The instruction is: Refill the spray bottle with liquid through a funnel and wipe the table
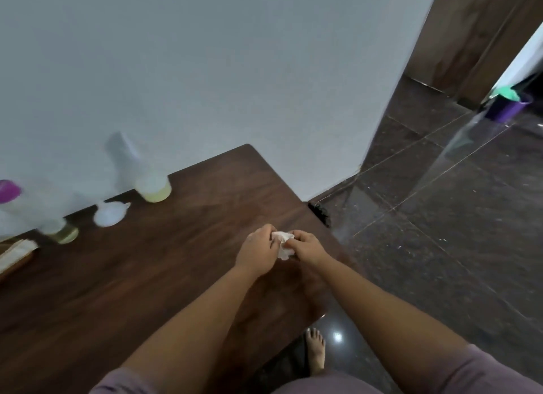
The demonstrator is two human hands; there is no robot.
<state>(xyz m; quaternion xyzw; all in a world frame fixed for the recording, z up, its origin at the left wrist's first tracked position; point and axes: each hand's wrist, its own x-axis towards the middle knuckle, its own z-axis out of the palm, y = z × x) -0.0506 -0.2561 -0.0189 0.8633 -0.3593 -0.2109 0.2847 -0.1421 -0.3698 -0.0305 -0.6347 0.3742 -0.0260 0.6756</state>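
My left hand (258, 248): fingers curled onto the left side of a small crumpled white tissue (282, 244), pinching it.
My right hand (307, 246): fingertips curled onto the tissue's right side, gripping it too, so the wad sits squeezed between both hands.
Tissue: bunched up, mostly hidden by my fingers, held over the right part of the table (147, 276); whether it touches the wood I cannot tell.
Table: dark brown wood, its far edge against the pale wall (205, 70), its right edge just beside my right hand.
Refill bottle (141, 170): translucent, blurred, with yellowish liquid at its base, standing at the back by the wall, well apart from my hands to the left.
Funnel (110, 214): a small white piece lying on the table left of that bottle, near the wall; too blurred to tell which way it points.
Spray bottle (60, 230): a clear one with yellowish liquid low in it, further left along the wall, blurred; a pink-purple cap (8, 190) shows at the frame's left edge above it.
Open room: a broad stretch of bare wood lies between my arms and the bottles, to the left of my hands.
Right side: the table ends and dark glossy floor tiles (440, 217) begin; my bare foot (316, 349) stands there by the near corner.
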